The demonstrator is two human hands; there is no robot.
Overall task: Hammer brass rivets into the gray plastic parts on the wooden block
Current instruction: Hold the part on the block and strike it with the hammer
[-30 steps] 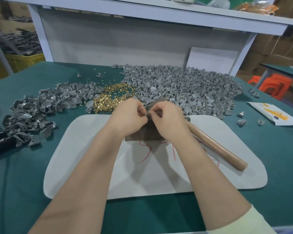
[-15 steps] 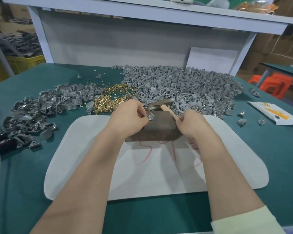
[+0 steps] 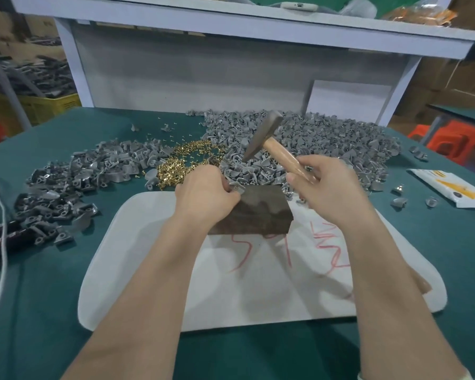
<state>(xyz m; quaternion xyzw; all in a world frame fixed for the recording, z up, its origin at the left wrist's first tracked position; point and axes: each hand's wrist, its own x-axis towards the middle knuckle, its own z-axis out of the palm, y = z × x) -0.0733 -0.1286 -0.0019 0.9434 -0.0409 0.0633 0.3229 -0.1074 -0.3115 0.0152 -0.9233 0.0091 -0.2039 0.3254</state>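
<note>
Left hand (image 3: 206, 193) pinches a gray part (image 3: 237, 187) on the block's (image 3: 261, 212) far-left corner, steadying it for the hit. Right hand (image 3: 329, 187) grips the hammer (image 3: 263, 135) by its pale wood handle, steel head raised above the block, poised to strike, I'd guess. Block is dark worn wood on a white mat (image 3: 258, 283). Behind the block: shiny brass rivets (image 3: 187, 163) and heaped gray parts (image 3: 327, 144) on the green tabletop (image 3: 39, 297).

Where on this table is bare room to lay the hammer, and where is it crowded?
Free: near half of the white mat, below the wooden block; the green table cover at near left, below the darker parts pile, and right of the mat, nearer than the white packet. Crowded: far side, gray plastic parts heap and brass rivets.
</note>
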